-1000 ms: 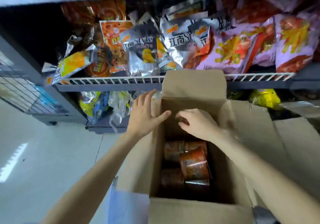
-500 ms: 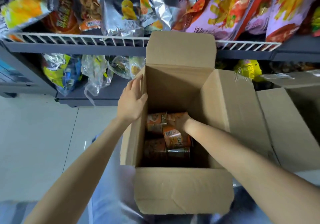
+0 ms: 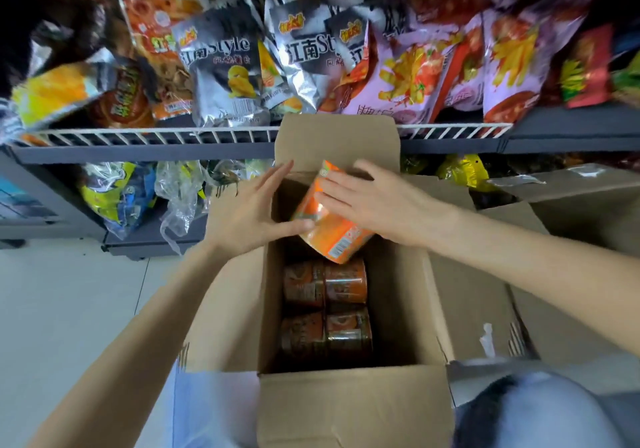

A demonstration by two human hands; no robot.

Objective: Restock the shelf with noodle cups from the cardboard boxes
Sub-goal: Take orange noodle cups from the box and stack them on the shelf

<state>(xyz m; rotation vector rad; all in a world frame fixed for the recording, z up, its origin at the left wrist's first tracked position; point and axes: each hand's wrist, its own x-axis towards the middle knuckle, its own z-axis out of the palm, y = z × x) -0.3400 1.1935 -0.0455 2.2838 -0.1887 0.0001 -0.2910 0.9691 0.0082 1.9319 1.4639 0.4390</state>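
An orange noodle cup (image 3: 329, 232) lies tilted on its side in the air over the open cardboard box (image 3: 346, 402). My right hand (image 3: 381, 201) grips it from above, fingers laid across its side and the thumb hidden beneath. My left hand (image 3: 249, 215) is beside the cup with fingers straight, its thumb touching the cup's lower left side. Several more noodle cups (image 3: 325, 309) lie packed on their sides deep in the box. The grey shelf with a white wire rail (image 3: 156, 134) is right behind the box.
Snack bags (image 3: 221, 66) crowd the shelf above the rail, and more bags (image 3: 117, 198) sit on the lower shelf. A second open cardboard box (image 3: 571, 239) stands to the right. Pale floor (image 3: 69, 309) lies on the left.
My right hand has come up out of the box with a noodle cup. My left hand has left the box's left wall and moved over to the cup.
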